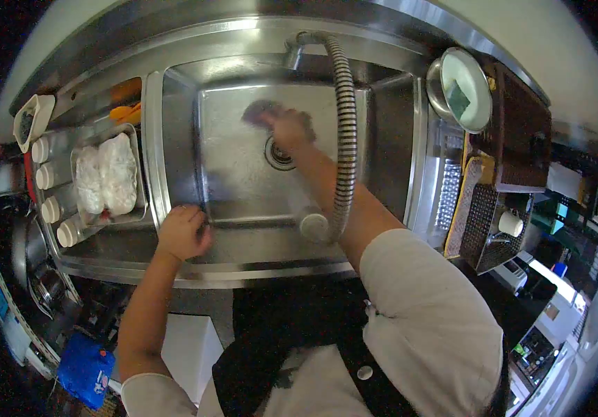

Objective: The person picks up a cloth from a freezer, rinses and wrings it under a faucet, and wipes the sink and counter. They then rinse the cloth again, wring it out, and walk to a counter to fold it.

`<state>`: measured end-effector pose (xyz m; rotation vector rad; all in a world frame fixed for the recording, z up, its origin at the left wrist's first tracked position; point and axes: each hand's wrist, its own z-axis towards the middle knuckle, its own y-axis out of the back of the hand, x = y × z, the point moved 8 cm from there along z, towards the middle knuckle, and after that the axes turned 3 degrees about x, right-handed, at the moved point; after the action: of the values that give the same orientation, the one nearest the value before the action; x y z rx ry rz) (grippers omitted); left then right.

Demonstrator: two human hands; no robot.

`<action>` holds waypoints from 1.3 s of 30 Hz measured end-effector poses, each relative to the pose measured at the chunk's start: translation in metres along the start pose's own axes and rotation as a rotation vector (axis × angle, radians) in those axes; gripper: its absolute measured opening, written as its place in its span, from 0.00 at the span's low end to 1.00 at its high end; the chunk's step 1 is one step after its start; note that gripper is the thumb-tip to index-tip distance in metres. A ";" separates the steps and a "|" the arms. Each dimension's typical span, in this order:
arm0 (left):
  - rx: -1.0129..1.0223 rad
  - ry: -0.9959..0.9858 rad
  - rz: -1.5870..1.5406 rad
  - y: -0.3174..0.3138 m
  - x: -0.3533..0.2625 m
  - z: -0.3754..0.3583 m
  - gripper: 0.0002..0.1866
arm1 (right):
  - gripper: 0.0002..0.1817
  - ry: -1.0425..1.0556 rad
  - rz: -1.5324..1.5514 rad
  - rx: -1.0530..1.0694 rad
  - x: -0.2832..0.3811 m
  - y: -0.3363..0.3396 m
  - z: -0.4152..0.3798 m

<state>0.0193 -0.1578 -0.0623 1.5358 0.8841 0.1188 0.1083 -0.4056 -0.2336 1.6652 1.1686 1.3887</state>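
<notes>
My right hand (292,131) reaches down into the stainless steel sink (243,187), closed on a dark, reddish-brown scouring pad (261,112). The pad is blurred by motion and lies against the sink floor, just beyond the round drain (279,154). At the sink's front left corner, my left hand (186,233) rests with its fingers curled over the rim. A ribbed metal faucet hose (345,132) arches over the sink and crosses in front of my right forearm. Its rounded, pale spray head (313,226) hangs near the front wall of the sink.
Left of the sink, a clear tray (139,201) holds white wrapped bundles (108,174) beside several white-capped containers (68,233). Orange gloves or cloth (126,112) lie behind. To the right stand a metal bowl (438,90), a white bowl with a green pad (460,101), and a perforated basket (476,229).
</notes>
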 end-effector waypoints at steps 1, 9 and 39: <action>-0.058 -0.019 0.000 0.004 -0.002 0.001 0.09 | 0.24 0.191 0.105 -0.064 0.009 -0.030 0.003; -0.061 0.030 -0.018 -0.001 0.006 -0.010 0.10 | 0.15 -0.043 -0.361 0.501 -0.083 0.052 -0.006; -0.207 -0.052 -0.023 0.011 -0.006 -0.013 0.08 | 0.14 0.118 -0.762 0.763 -0.093 0.072 -0.266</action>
<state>0.0130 -0.1499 -0.0470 1.3295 0.8218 0.1484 -0.1385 -0.5327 -0.1474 1.3120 2.2828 0.5746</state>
